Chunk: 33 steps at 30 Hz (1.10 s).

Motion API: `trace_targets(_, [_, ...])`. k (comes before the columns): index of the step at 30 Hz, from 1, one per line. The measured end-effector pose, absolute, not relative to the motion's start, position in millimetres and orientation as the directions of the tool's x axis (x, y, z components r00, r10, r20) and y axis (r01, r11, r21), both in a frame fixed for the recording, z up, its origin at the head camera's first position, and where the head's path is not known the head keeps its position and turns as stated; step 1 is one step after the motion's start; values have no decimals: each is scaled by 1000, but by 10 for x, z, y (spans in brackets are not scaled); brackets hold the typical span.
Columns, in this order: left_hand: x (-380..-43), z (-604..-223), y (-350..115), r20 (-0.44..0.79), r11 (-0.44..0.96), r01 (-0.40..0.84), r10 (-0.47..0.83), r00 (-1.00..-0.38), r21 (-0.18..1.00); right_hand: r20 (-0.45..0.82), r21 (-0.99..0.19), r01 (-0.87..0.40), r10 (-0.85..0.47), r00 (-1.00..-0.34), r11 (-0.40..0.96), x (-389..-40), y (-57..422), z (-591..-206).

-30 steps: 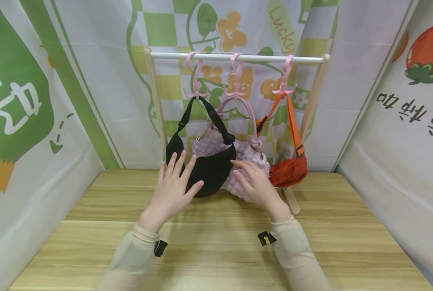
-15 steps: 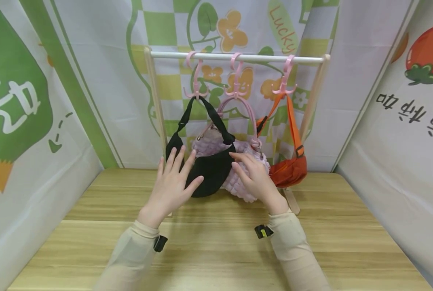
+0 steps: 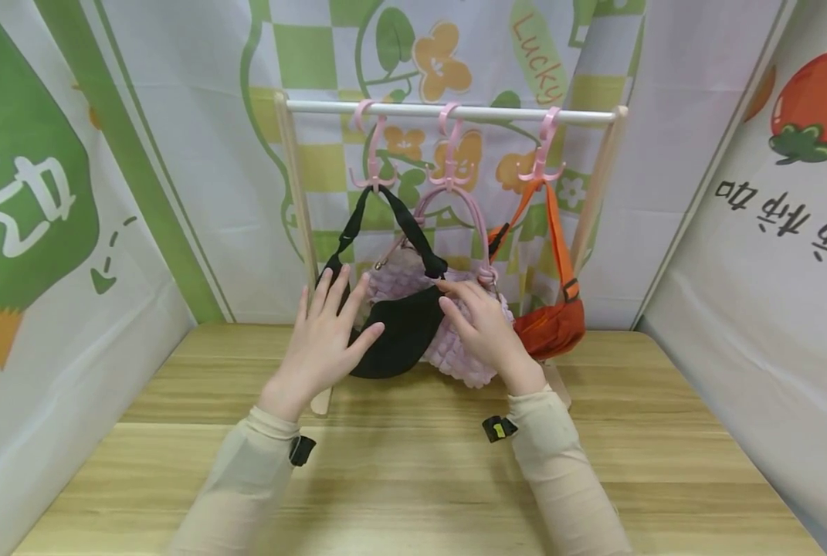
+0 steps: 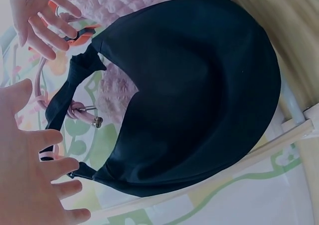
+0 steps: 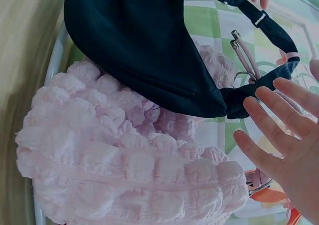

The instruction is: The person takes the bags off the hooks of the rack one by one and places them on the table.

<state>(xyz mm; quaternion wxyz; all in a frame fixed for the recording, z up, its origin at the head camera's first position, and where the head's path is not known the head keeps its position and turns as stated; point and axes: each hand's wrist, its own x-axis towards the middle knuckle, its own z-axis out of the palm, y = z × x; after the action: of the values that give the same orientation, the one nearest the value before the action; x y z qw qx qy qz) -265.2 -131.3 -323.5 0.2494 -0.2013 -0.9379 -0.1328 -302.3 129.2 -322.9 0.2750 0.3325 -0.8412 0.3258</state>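
We judge the soft black fabric crescent-shaped bag [image 3: 399,340] to be light and floppy, little likely to break, and perhaps a touch slippery, since its cloth looks smooth. It hangs by its black webbing strap [image 3: 409,224] from the left pink plastic hook [image 3: 374,166], in front of the puffy lilac quilted bag [image 3: 462,359]. We would take hold of it high on the strap, or at both ends where strap meets body; the lower edge would probably just fold.

We see the left hand [image 3: 324,340] spread wide before its left end, and the right hand [image 3: 486,328] loosely extended by its right end; neither grips anything, and we cannot tell whether the right fingertips touch it.

Below, we have a wood-grain bench [image 3: 399,479]; around it, white fabric walls [image 3: 198,116] printed with green shapes, flowers and a tomato.
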Motion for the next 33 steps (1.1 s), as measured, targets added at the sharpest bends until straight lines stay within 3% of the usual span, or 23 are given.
trace_targets(6, [-2690,-3183,-1326,537,880,451,309,-785,152,705,-366,-758,-371,-605,541,-3093,1266,-3190])
trace_targets(14, [-2750,-3113,-1337,565,878,455,303,-767,146,694,-397,-748,-359,-624,533,-3148,1246,-3123])
trace_targets(22, [-2823,-3026,-1346,642,872,476,304,-704,110,708,-397,-758,-352,-612,518,-3206,1220,-3037])
trace_targets(33, [-2867,-2905,-1372,669,865,487,293,-683,118,723,-410,-773,-344,-599,485,-3248,1198,-2974])
